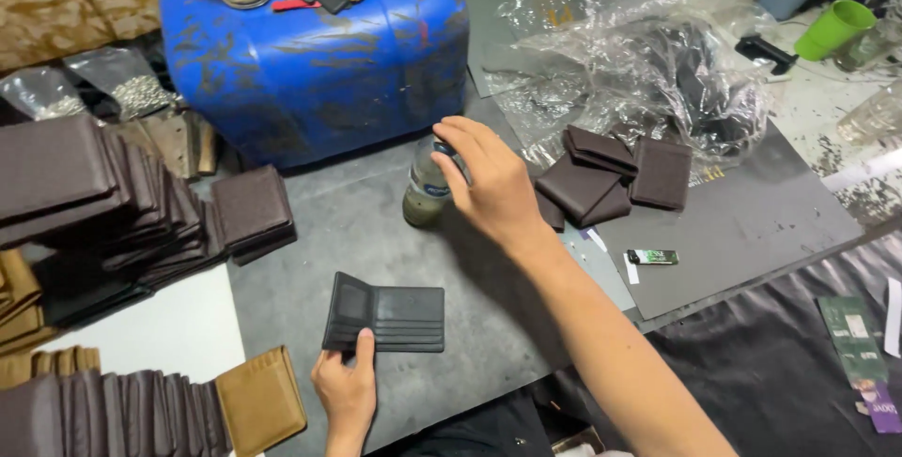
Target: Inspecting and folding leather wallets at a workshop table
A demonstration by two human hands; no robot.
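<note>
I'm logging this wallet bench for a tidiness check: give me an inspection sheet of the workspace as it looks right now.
Surface: grey sheet on the bench, scuffed.
Job's things: open dark wallet lying flat; small bottle standing upright.
Clutter: stacks of brown wallets at left, tan wallet, folded wallets, crumpled plastic wrap, green lighter.
Grippers: left hand pinches the open wallet's near edge; right hand grips the bottle's top.
Cables: nothing seen.
Surroundings: blue drum, green cup, bags of small metal parts.
</note>
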